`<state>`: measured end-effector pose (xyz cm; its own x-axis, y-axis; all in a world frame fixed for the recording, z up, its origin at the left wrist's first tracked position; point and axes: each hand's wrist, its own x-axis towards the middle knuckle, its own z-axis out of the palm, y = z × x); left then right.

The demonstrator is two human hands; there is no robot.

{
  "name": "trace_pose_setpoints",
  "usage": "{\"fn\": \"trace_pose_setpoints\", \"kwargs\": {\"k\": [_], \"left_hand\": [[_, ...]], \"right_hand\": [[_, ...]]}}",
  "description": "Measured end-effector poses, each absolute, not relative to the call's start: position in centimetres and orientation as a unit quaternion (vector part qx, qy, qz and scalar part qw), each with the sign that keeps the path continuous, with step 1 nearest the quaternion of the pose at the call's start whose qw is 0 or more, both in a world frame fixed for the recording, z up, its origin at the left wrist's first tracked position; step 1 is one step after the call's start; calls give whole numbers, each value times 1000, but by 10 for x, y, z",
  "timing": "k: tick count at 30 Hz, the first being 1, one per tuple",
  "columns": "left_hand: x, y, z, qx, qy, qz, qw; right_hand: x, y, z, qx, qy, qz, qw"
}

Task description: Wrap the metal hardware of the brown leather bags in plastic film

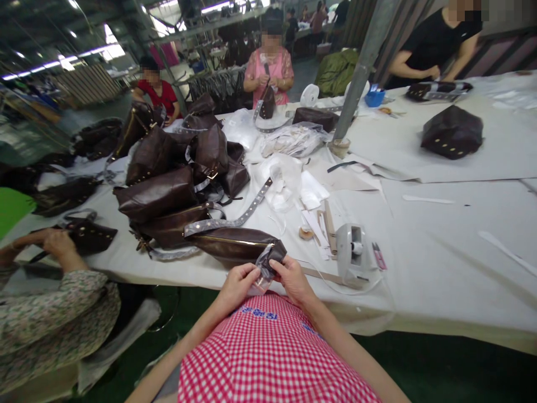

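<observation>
A dark brown leather bag (235, 244) lies on the white table (440, 263) at its near edge, with a studded strap (241, 215) running up from it. My left hand (238, 282) and my right hand (288, 275) meet at the bag's right end, just off the table edge. Both hands are closed, pinching a piece of clear plastic wrap (264, 267) around that end of the bag.
A pile of brown bags (176, 173) sits left of mine. A white tape dispenser (351, 249), a tape roll (306, 233) and paper scraps lie to the right. A co-worker's hands (54, 243) handle a bag at left; other people work across the table by a metal post (361, 67).
</observation>
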<state>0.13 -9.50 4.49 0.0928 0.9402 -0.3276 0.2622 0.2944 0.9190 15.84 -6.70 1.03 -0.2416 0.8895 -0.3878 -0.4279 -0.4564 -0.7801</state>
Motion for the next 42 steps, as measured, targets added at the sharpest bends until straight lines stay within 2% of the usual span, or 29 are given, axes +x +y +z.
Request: {"fn": "trace_pose_setpoints", "kwargs": {"k": [3, 13, 22, 28, 42], "left_hand": [[1, -93, 49, 528, 614, 309, 498], [8, -88, 45, 495, 614, 364, 496], [7, -91, 45, 650, 568, 380, 332], [8, -91, 44, 640, 555, 409, 339], [4, -88, 46, 682, 526, 382, 335]], "right_hand": [[158, -67, 12, -428, -281, 734, 446], [160, -70, 15, -431, -294, 731, 439], [158, -70, 18, -474, -288, 718, 421], [155, -72, 19, -469, -299, 726, 403], [161, -71, 15, -468, -288, 727, 412]]}}
